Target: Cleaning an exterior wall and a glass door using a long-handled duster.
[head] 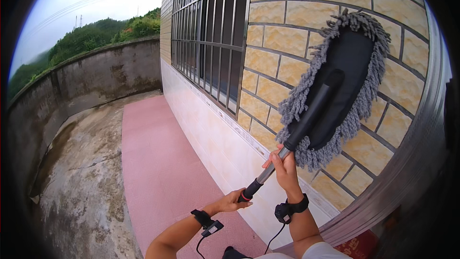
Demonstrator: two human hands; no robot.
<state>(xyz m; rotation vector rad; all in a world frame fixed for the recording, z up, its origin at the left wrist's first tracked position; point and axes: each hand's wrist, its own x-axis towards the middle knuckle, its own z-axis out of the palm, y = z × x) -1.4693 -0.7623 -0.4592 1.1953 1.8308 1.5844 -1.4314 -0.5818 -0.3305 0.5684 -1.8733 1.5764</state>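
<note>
A grey microfibre duster mop [334, 86] with shaggy strands and a black backing is raised in front of the tiled wall, its head up and to the right. My right hand [284, 167] is around the metal pole just below the black neck, some fingers partly hidden behind it. Lower down, my left hand [231, 201] grips the black end of the handle [250, 190], which has a red ring. Both wrists wear black straps with small cabled devices. Whether the strands touch the wall cannot be told.
A window with metal bars [210, 39] is left of the mop. Pink paving [161, 158] runs along the white-tiled lower wall [212, 133]. A stained concrete wall [104, 72] bounds the left side. A metallic frame [406, 158] curves along the right.
</note>
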